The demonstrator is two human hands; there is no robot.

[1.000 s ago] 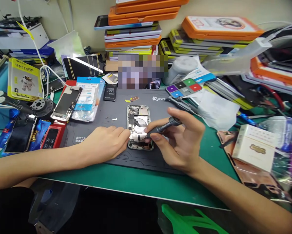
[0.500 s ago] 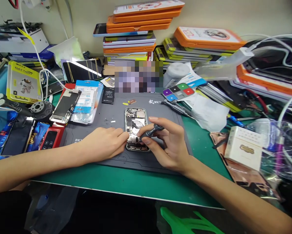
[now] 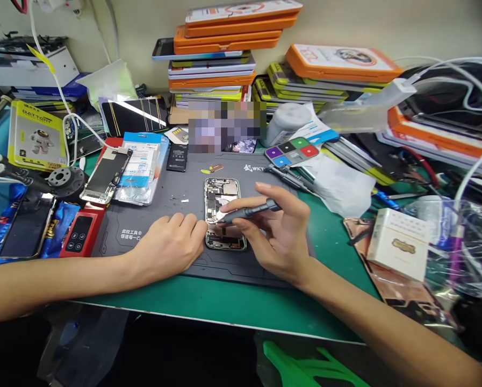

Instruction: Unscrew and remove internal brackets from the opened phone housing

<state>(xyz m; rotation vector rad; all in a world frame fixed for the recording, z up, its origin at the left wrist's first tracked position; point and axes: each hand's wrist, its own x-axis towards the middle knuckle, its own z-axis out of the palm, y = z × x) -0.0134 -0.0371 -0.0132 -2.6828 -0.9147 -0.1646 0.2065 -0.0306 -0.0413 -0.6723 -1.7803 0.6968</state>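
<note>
An opened phone (image 3: 225, 242) lies on the dark grey mat (image 3: 152, 215), its inner parts exposed. My right hand (image 3: 279, 231) grips a dark screwdriver (image 3: 251, 210) between thumb and fingers; the tool is tilted, its tip over the middle of the phone. At the phone's left edge rests my left hand (image 3: 176, 242), fingers curled and closed; whatever they may hold is hidden. A black battery (image 3: 177, 157) lies beyond the phone, and small copper and yellow pieces (image 3: 212, 169) are on the mat.
A detached screen (image 3: 107, 174) and a red device (image 3: 78, 234) are at the left. Orange cases (image 3: 228, 40) stand stacked at the back. On the right are a white box (image 3: 400, 244), crumpled white paper (image 3: 345, 183) and a multicoloured pad (image 3: 292, 152).
The screwdriver has tilted lower, and its tip has moved left over the phone. My left hand has drawn slightly back from the phone, its fingers more curled.
</note>
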